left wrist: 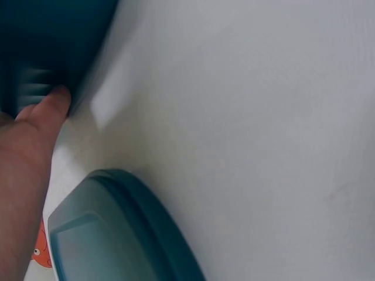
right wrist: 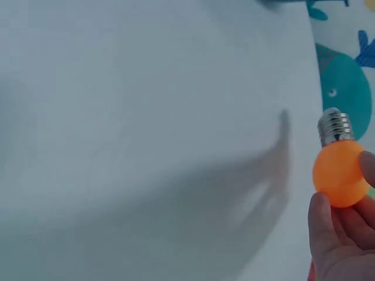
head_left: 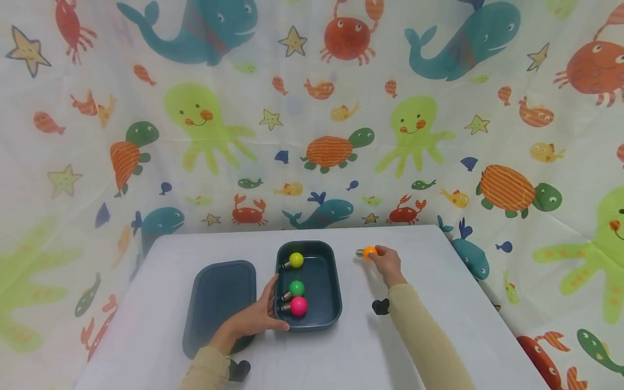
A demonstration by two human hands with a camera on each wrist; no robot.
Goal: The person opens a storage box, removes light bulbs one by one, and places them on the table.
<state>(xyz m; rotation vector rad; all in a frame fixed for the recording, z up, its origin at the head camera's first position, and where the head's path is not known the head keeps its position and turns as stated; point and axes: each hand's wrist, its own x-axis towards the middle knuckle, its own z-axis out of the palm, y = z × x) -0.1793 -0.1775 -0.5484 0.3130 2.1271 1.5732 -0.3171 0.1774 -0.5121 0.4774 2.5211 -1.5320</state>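
Between the thumb and fingers of my right hand (head_left: 388, 265) is an orange light bulb (head_left: 370, 253), its metal screw base pointing left in the head view. In the right wrist view the bulb (right wrist: 340, 175) is held above the white table, casting a shadow with the hand. My left hand (head_left: 260, 314) grips the left side and near-left corner of a dark blue-green container (head_left: 317, 327). Inside it, along the left wall, lie a yellow bulb (head_left: 296, 260), a green bulb (head_left: 297, 288) and a pink bulb (head_left: 299, 306), bases toward the left.
A matching flat lid (head_left: 221, 292) lies left of the container, partly under the left forearm. The white table (head_left: 356, 352) reaches back to a curtain (head_left: 292, 108) printed with sea animals, which also hangs at both sides.
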